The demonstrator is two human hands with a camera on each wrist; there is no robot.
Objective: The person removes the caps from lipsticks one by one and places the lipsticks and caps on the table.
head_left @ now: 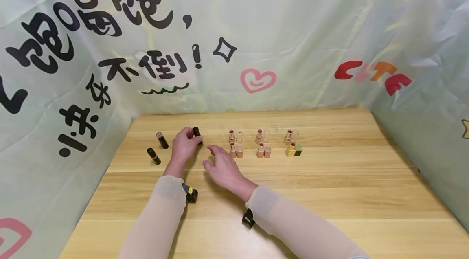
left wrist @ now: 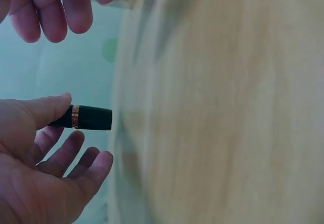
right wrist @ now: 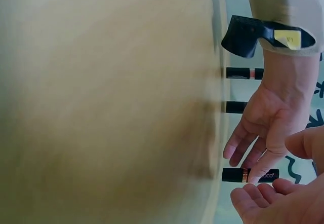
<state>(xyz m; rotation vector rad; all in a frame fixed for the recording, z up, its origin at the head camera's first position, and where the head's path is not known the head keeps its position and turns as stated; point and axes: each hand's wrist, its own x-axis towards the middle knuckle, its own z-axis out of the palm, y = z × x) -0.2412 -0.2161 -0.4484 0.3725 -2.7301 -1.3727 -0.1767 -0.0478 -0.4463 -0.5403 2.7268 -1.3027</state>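
My left hand pinches a closed black lipstick tube with a gold ring, between thumb and fingers. In the left wrist view that black lipstick tube stands upright, its lower end at or very near the table. Just to the right, my right hand is held above the table with its fingers spread loosely, holding nothing. Its fingertips are close to the held tube in the right wrist view. Two more closed black lipstick tubes, a rear one and a front one, stand left of my left hand.
Right of my hands, uncapped lipsticks stand in two rows, such as a pink one and a gold one, each beside its cap. The wooden table meets printed cloth walls at its back and sides.
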